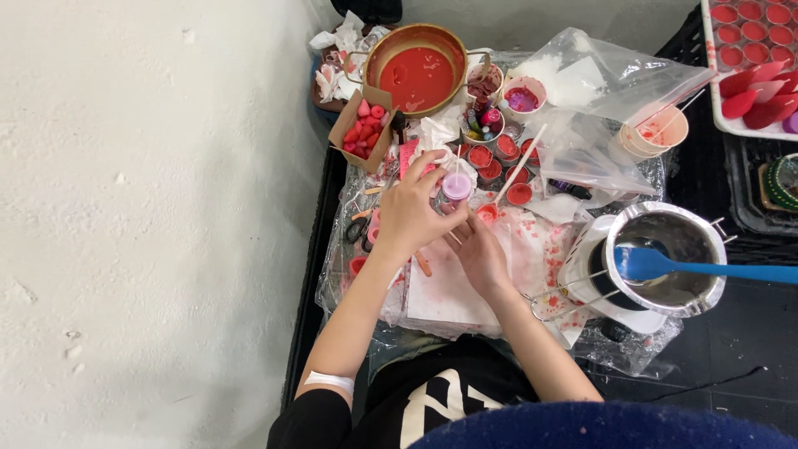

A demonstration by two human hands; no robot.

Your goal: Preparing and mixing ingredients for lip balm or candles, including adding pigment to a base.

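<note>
Hands, both mine, mid-table over a stained paper sheet. Left hand wraps a small clear cup w/ pink fill, fingers curled round its side, prob. to keep it upright and steady. Right hand sits just below the cup, fingertips up toward its base; can't tell whether it grips anything, fingers partly hidden behind the left. Cup is held just above the sheet, near a cluster of small round red-filled moulds. Surroundings: brass bowl of red liquid at back; cardboard box of red and pink shapes left of it; crumpled plastic bag back right; stacked paper cups w/ sticks; steel pot on a white base at right, blue spatula resting in it, handle out right. Wooden stick leans across the moulds. Crowding: moulds and stick sit close behind the cup; the pot's wire handle juts toward my right forearm. White tray of red moulds far right corner.
</note>
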